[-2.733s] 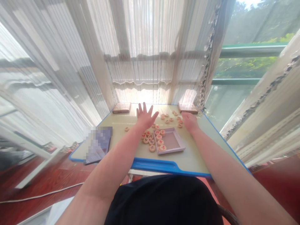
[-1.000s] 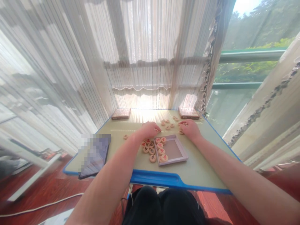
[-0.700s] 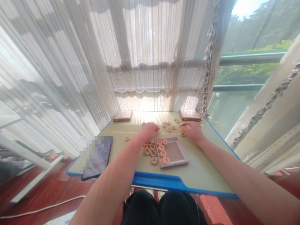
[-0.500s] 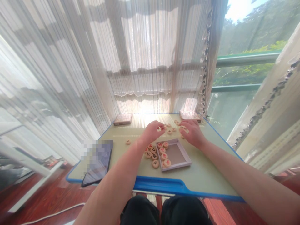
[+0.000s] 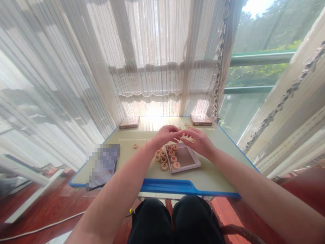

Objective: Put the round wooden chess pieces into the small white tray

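Observation:
My left hand and my right hand meet fingertip to fingertip above the table, just beyond a shallow open box. The left fingers are curled together, and what they hold, if anything, is hidden. Spread and bent, the right fingers arch over several loose pieces, partly covering them. Inside the box, round wooden Chinese chess pieces with red characters line the left side. Pieces with black characters lie against the box's left outer wall, some behind my left forearm.
A single chess piece lies apart on the left. A tablet-like device, partly blurred, rests at the table's left edge. Two flat boxes, one left and one right, sit along the far edge, with small pieces by the right one. Curtains hang behind.
My hands have come together, the right moving left and the left reaching towards it. The chess piece seen at my left fingertips is now out of sight. The view has shifted slightly.

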{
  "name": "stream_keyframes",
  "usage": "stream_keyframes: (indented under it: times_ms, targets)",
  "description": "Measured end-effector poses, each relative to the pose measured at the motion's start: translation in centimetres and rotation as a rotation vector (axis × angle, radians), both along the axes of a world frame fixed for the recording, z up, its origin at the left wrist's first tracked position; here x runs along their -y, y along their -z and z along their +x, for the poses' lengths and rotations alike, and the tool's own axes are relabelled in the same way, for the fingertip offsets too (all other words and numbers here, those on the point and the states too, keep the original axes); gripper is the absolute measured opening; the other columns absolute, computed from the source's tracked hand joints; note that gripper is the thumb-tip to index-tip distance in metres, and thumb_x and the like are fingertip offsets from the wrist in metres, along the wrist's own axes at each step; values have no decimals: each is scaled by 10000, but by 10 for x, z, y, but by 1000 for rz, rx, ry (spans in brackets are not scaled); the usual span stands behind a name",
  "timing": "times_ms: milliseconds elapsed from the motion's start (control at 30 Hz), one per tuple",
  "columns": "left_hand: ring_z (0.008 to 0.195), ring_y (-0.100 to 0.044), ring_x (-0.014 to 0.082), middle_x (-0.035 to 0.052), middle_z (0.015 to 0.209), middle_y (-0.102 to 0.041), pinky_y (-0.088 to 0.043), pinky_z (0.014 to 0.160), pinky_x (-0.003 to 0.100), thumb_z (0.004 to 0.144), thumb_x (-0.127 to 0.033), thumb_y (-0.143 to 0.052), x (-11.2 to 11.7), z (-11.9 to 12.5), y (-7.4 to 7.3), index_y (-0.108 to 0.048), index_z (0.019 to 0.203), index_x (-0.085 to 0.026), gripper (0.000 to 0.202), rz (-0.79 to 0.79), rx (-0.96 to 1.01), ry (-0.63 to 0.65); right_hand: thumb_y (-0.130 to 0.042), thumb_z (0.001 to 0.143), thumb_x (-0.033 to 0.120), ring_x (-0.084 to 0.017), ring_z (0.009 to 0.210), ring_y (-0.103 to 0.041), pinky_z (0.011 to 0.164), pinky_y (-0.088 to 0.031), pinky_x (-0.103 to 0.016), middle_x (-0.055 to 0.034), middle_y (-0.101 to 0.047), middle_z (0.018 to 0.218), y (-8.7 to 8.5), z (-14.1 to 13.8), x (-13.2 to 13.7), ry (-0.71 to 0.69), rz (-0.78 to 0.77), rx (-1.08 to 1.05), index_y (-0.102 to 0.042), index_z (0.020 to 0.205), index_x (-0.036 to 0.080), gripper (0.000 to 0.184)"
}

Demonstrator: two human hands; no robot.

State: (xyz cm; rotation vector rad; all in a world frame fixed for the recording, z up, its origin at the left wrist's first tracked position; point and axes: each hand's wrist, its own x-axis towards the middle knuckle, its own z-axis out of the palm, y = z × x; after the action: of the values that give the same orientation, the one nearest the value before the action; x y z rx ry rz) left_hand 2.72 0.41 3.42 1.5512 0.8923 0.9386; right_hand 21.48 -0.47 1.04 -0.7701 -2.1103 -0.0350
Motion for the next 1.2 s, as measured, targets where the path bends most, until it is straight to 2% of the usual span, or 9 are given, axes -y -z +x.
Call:
stream_keyframes:
  times_ms: [233, 367, 433, 500, 567, 633, 800, 900, 1200]
  targets:
    - [781, -641, 154, 75, 840, -665, -524, 714, 305, 683, -369, -744, 2, -6, -4, -624, 832, -105, 326, -32, 52, 121, -577, 822, 294, -188, 911, -610, 812, -494, -330, -53, -653, 966, 3, -2, -1, -15, 28, -31, -618, 1019, 246, 207]
    - [806, -639, 178, 94, 861, -663, -523, 672, 300, 691, -383, -729, 3, -6, -6, -634, 879, -105, 349, -15, -14, 154, -597, 790, 298, -186, 880, -606, 802, -490, -327, -51, -655, 950, 0, 1, 1, 2, 43, -23, -631, 979, 241, 201]
    - [757, -633, 177, 100, 866, -661, -515, 607, 291, 725, -419, -682, 1, -7, -7, -639, 899, -113, 355, 65, -109, 79, -603, 767, 283, -184, 843, -596, 780, -487, -325, -46, -656, 910, -4, 4, 2, 2, 26, -6, -639, 951, 236, 193]
    - [685, -610, 161, 87, 838, -659, -494, 575, 288, 775, -434, -609, -3, -9, -5, -644, 875, -128, 324, 232, -257, -109, -612, 743, 273, -187, 809, -576, 782, -475, -338, -34, -657, 845, -7, 7, 2, -32, -11, 80, -654, 897, 236, 164]
    - [668, -587, 157, 64, 795, -656, -479, 624, 302, 814, -391, -544, -8, -13, -1, -645, 804, -149, 263, 466, -456, -312, -635, 715, 280, -194, 794, -551, 787, -459, -351, -26, -654, 784, -9, 9, 4, -82, -69, 228, -673, 833, 234, 132]
    - [711, -580, 177, 56, 770, -652, -460, 699, 324, 833, -333, -497, -12, -17, 3, -639, 736, -164, 241, 675, -667, -416, -655, 693, 303, -197, 777, -527, 758, -450, -344, -21, -645, 738, -9, 9, 6, -109, -154, 370, -691, 783, 236, 118]
    - [709, -570, 198, 54, 706, -635, -428, 686, 322, 848, -324, -438, -19, -21, 13, -605, 633, -179, 308, 785, -934, -424, -607, 744, 384, -191, 772, -498, 727, -411, -320, -30, -631, 713, -8, 6, 11, -124, -338, 547, -735, 803, 249, 195]
    - [684, -564, 192, 47, 681, -629, -413, 658, 311, 848, -330, -432, -22, -21, 16, -593, 615, -183, 319, 797, -959, -412, -618, 739, 423, -203, 812, -500, 749, -396, -328, -37, -639, 758, -11, 6, 11, -117, -383, 552, -733, 876, 250, 248]
    - [649, -554, 181, 44, 657, -629, -393, 623, 300, 872, -305, -416, -19, -21, 14, -595, 607, -178, 344, 837, -968, -397, -623, 751, 387, -202, 850, -523, 782, -398, -326, -39, -633, 802, -11, 6, 11, -110, -402, 502, -715, 820, 237, 189]
